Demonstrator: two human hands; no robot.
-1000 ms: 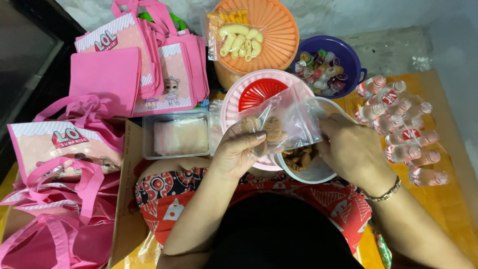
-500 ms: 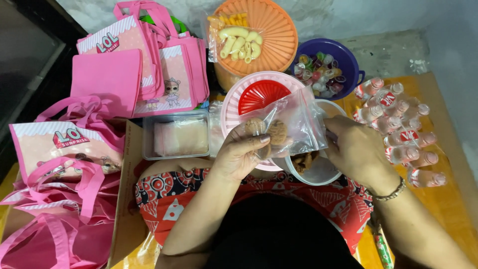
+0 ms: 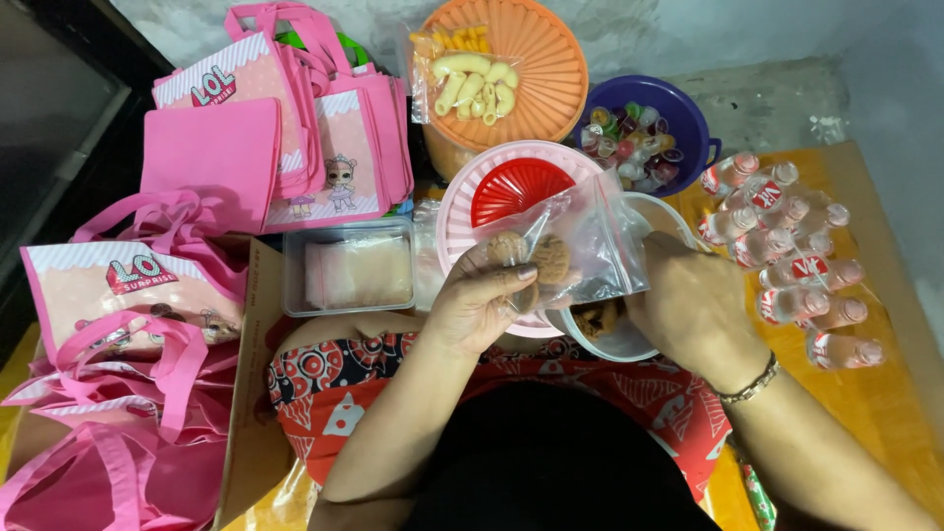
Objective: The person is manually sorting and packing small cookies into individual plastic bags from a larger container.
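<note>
While the left hand (image 3: 482, 300) pinches a clear plastic bag (image 3: 580, 246) of brown cookies (image 3: 551, 258) between closed fingers (image 3: 521, 273), the right hand (image 3: 693, 300) grips its far edge, holding its mouth up; just below sits a white bowl (image 3: 619, 339).

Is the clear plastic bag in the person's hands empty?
No, the clear plastic bag, held by the left hand and right hand, already holds round brown cookies.

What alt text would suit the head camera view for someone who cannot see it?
Seen from above, a person's left hand and right hand hold a clear plastic bag with round brown cookies. Around them are pink tote bags, small bottles and bowls of snacks.
</note>
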